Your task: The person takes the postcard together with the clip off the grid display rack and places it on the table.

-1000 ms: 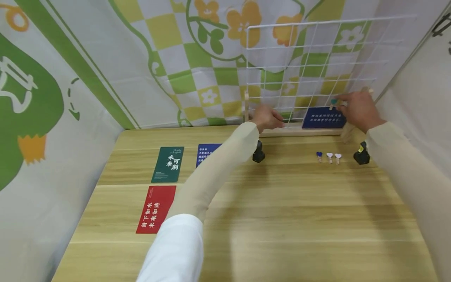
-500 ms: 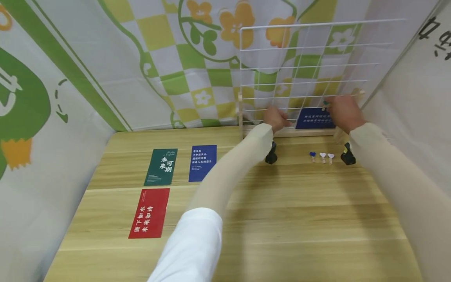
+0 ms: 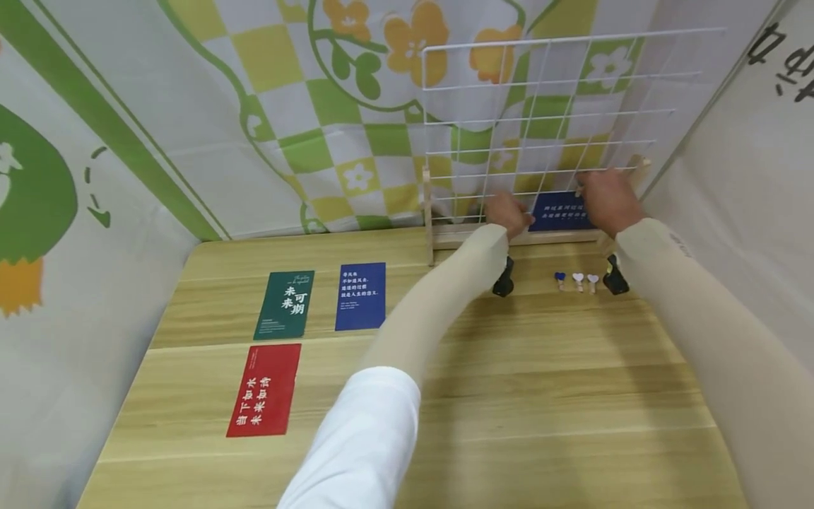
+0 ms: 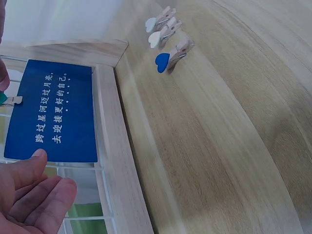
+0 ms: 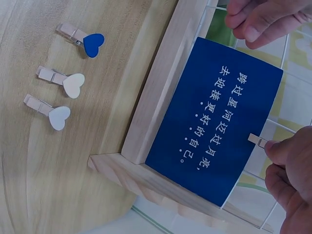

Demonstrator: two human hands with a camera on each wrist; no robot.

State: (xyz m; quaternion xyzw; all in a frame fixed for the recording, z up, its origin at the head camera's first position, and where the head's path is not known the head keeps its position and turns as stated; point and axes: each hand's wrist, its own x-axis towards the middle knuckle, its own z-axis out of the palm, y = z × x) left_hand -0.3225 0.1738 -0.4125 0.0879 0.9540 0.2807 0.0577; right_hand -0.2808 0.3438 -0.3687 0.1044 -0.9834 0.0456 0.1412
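A blue card (image 3: 559,211) with white writing stands on its long edge against the white wire grid (image 3: 470,150), above the wooden base. My right hand (image 3: 610,201) pinches a small wooden clothespin (image 5: 257,140) at the card's upper edge. The clothespin's jaws overlap the card, and a bit of its green heart (image 4: 3,98) shows in the left wrist view. My left hand (image 3: 506,213) is at the card's left end with fingers loosely bent and nothing held. Its thumb tip (image 4: 39,154) is right at the card's edge in the left wrist view.
Three heart clothespins, one blue (image 3: 560,280) and two white (image 3: 578,281), lie before the stand. Green (image 3: 283,305), blue (image 3: 360,297) and red (image 3: 264,390) cards lie on the table's left. The grid's wooden feet (image 3: 428,215) stick forward.
My left hand has moved right, up to the card's left end. My right hand stays at the upper edge, its fingers now covering the green heart in the head view. The head view has shifted.
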